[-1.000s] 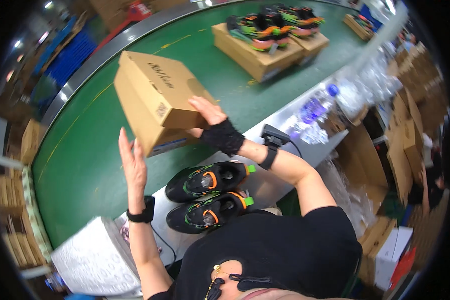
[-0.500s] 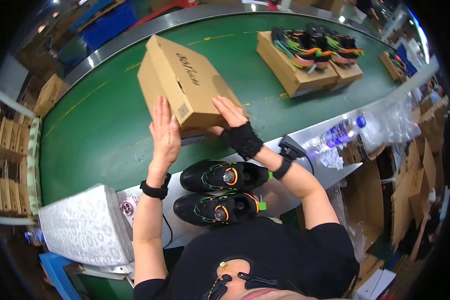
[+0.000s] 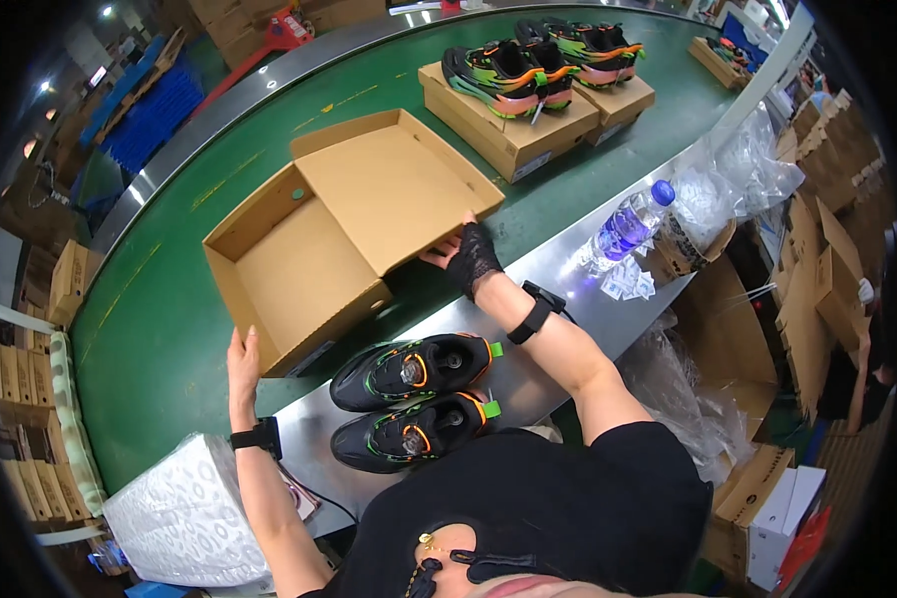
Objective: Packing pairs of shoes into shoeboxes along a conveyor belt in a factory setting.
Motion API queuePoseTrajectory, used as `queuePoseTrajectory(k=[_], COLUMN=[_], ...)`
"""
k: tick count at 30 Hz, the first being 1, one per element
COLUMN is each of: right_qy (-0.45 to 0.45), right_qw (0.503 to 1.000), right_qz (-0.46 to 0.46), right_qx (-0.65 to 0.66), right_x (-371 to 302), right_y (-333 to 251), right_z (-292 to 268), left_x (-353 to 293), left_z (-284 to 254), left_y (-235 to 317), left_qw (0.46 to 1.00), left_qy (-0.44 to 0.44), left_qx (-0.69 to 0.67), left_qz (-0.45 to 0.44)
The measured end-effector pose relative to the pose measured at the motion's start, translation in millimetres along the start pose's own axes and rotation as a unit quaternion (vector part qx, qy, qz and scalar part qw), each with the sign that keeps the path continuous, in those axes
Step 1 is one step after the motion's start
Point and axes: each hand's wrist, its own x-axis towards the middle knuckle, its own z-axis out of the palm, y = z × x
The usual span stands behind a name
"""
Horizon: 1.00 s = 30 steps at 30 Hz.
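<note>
An empty brown cardboard shoe box [image 3: 269,249] lies opened on the green surface, its attached lid [image 3: 394,184] folded back to the right. At the box's near left corner, my left hand [image 3: 242,369] rests against the outside with its fingers stretched. My right hand [image 3: 465,261], in a black fingerless glove, grips the near edge of the lid; some fingers are hidden beneath it. Close to me, between my forearms, a pair of black sneakers, one shoe [image 3: 409,369] beyond the other [image 3: 404,436], stands on the metal ledge. They have green and orange trim.
Beyond the lid, several multicoloured sneakers [image 3: 513,75] sit on closed shoe boxes [image 3: 513,135]. A water bottle [image 3: 628,227] lies right on the metal ledge [image 3: 548,299], near small white packets [image 3: 628,279]. A stack wrapped in patterned white sheet [image 3: 189,513] is at the near left.
The closed, tilted box has been opened, its lid swung to the right, and now lies lower on the surface. My left hand has moved left and nearer; my right hand holds the lid.
</note>
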Motion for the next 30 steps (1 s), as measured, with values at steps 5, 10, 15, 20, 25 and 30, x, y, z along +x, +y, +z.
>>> queuePoseTrajectory(k=[5,10,15,20,25,30], right_qy=[0.000,0.053,0.029,0.196,0.267,0.198], right_qw=[0.995,0.971,0.792,0.590,0.568,0.645], right_qz=[-0.097,-0.221,-0.509,-0.636,-0.655,-0.593], right_qx=[0.026,-0.073,-0.335,-0.457,-0.420,-0.440], right_x=[19,-15,-66,-126,-117,-89], right_y=[-64,-82,-62,-98,-150,-162], right_z=[-60,-65,-88,-98,-118,-124], left_x=[10,18,12,17,-31,-40], left_z=[75,119,139,113,81,80], left_y=[55,66,77,58,63,58], left_qw=[0.982,0.961,0.963,0.973,0.979,0.972], left_qy=[-0.155,-0.230,-0.187,-0.153,-0.182,-0.204], left_qx=[0.066,0.072,0.108,0.133,-0.066,-0.088], left_qz=[0.081,0.132,0.159,0.108,-0.068,-0.072])
